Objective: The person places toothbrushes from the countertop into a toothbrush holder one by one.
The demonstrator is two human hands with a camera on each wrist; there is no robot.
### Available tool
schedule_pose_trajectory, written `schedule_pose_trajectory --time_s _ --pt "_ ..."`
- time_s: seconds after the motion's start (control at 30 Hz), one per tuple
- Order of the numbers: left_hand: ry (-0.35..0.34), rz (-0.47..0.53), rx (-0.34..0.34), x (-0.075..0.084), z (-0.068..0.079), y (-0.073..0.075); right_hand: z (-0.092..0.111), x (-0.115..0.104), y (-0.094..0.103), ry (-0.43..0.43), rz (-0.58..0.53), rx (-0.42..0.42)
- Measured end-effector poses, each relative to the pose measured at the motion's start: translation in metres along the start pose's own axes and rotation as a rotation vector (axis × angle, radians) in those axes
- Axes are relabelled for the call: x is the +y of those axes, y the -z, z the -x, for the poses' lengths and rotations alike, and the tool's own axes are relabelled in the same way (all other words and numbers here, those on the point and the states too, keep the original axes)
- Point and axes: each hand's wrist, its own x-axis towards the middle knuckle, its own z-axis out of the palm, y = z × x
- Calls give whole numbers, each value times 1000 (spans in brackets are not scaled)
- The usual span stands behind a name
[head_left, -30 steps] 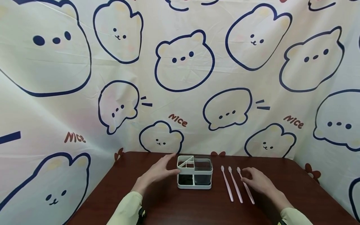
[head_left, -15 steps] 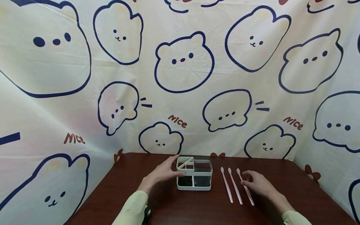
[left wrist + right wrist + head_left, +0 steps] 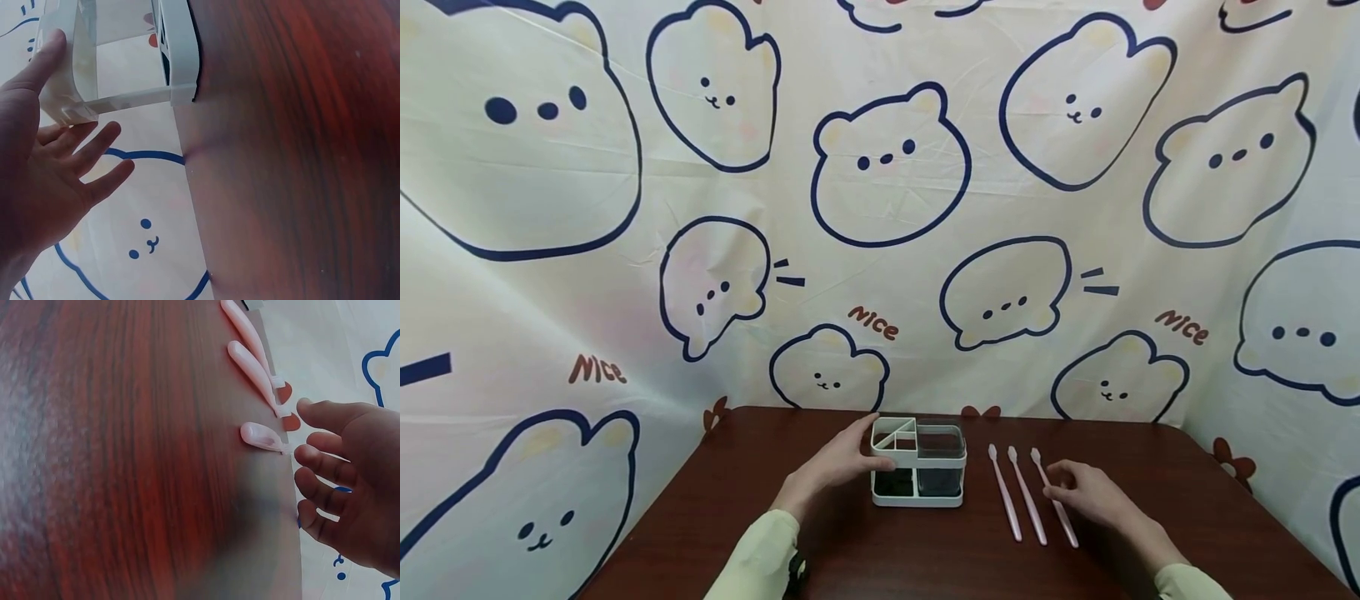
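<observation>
A white two-tier toothbrush holder (image 3: 931, 461) stands upright on the table, with a divided top and a grey translucent cup (image 3: 940, 481) at its right. My left hand (image 3: 829, 463) grips its left end. In the left wrist view the thumb lies along the holder's upper tier (image 3: 72, 94), with fingers behind it and two fingertips extended clear. Three pink toothbrushes lie side by side to the right: left (image 3: 1004, 493), middle (image 3: 1027, 497), right (image 3: 1063, 517). My right hand (image 3: 1093, 493) hovers beside the right one, fingers loosely bent, thumb and index apart around its neck without visible grip.
The brown wooden table (image 3: 865, 554) extends in front of the holder and to both sides. A cartoon-print cloth (image 3: 880, 275) hangs directly behind the table's back edge and along both sides.
My left hand has moved right, bringing its thumb onto the holder's front. My right hand has dropped slightly beside the right toothbrush. The holder and toothbrushes stay in place.
</observation>
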Motion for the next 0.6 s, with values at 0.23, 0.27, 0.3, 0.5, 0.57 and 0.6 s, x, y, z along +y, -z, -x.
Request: schedule_pose_trajectory --time_s 0.23,0.27,0.3,0.5,0.57,0.6 --pt "5 40 -5 2 1 0 0 5 -1 7 -72 -33" --pt "5 43 -4 2 1 0 0 6 -1 9 -87 -42" --pt "8 45 -4 2 1 0 0 7 -1 10 -102 -51" --pt "29 45 -9 0 1 -1 0 13 0 6 -150 -96" --pt "32 47 -10 0 1 -2 0 16 0 2 -155 -106" --pt "32 49 -11 0 1 -2 0 17 -1 -1 -156 -109"
